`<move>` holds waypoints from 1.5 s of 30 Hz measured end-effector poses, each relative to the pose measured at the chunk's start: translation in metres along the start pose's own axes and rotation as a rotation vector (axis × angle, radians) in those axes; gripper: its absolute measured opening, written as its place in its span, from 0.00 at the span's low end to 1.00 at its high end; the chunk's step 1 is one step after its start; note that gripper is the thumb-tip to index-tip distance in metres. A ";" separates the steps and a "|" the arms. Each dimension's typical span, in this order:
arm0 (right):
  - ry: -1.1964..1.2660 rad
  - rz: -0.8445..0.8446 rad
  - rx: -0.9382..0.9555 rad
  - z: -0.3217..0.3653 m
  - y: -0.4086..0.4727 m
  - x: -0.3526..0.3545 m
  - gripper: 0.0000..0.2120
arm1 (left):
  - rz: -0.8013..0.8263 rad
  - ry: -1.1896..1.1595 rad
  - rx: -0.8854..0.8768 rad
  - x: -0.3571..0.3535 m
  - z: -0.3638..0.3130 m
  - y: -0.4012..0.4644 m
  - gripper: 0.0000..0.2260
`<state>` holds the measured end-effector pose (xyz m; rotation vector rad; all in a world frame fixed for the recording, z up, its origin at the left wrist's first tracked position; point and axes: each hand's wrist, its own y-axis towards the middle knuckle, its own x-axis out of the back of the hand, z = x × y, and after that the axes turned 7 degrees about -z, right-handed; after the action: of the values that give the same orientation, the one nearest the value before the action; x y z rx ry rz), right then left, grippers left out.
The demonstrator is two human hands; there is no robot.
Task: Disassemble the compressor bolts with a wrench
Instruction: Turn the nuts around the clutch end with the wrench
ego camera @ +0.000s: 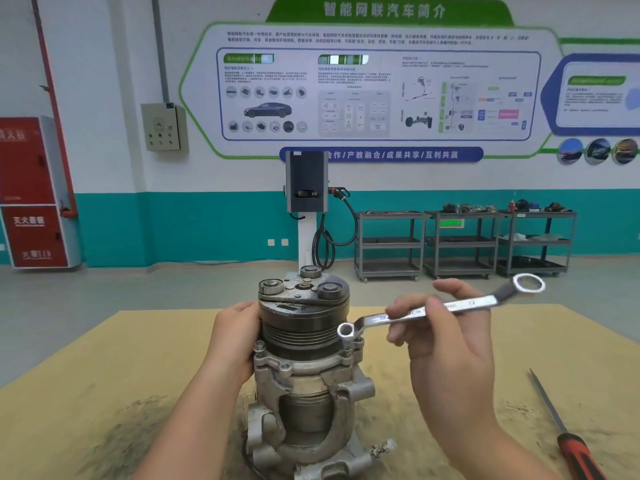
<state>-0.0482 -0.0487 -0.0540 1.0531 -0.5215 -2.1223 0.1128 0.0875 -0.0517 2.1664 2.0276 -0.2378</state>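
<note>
A grey metal compressor (304, 379) stands upright on the yellow table (104, 393), its black pulley on top. My left hand (233, 341) wraps around the pulley's left side and steadies it. My right hand (446, 344) pinches the shaft of a silver double ring wrench (440, 308). The wrench's small ring sits on a bolt (347, 341) at the compressor's right flange, just under the pulley. Its large ring points up and to the right.
A red-handled file or screwdriver (568, 434) lies on the table at the right. Grey shelf carts (464, 244) stand against the far wall, and a charging post (307, 202) stands behind the table. A red fire cabinet (33, 192) is at the left wall.
</note>
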 end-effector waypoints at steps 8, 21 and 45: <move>0.128 -0.037 -0.505 -0.003 0.030 0.009 0.07 | 0.051 0.020 0.010 0.001 -0.003 0.001 0.09; -0.387 0.333 0.673 -0.026 -0.024 0.008 0.07 | 0.137 0.089 0.038 0.011 -0.005 0.012 0.08; 0.148 -0.020 -0.609 -0.002 0.035 0.013 0.06 | 0.121 0.181 -0.003 0.011 -0.008 0.018 0.09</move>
<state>-0.0375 -0.0816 -0.0404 0.8450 0.2049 -2.0010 0.1314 0.0984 -0.0457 2.3763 1.9734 -0.0243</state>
